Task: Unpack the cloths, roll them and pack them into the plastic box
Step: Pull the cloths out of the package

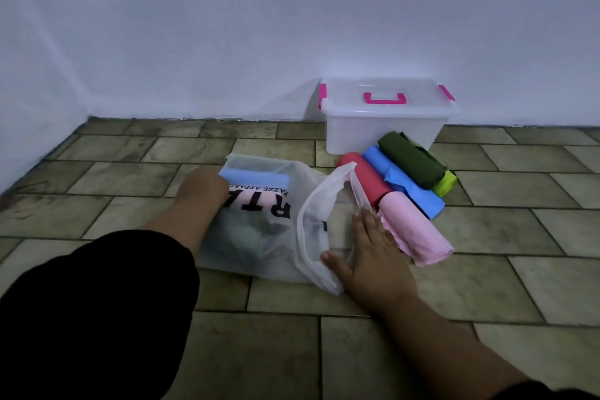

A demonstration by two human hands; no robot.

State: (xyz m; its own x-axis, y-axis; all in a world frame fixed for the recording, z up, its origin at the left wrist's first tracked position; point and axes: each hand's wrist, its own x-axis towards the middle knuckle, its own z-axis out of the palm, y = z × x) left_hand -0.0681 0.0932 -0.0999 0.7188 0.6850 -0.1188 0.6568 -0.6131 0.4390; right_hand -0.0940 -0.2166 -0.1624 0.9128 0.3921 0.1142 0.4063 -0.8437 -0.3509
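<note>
A translucent white plastic bag (259, 260) with black lettering lies on the tiled floor. Inside it show a folded light-blue cloth (256, 179) and a dark greyish cloth (246, 232). My left hand (201, 187) is at the bag's far left side beside the blue cloth, with its fingers hidden. My right hand (373, 256) lies flat with straight fingers on the bag's open mouth. Rolled cloths lie to the right: red (363, 172), blue (409, 187), dark green (412, 159), lime (447, 182) and pink (417, 232). The clear plastic box (373, 131) stands behind them, its lid on.
The box has pink latches and a pink handle and stands against the white wall (292, 26). A second wall closes the left side. My dark sleeve (97, 312) fills the lower left. Bare floor tiles (519, 237) lie right of the rolls.
</note>
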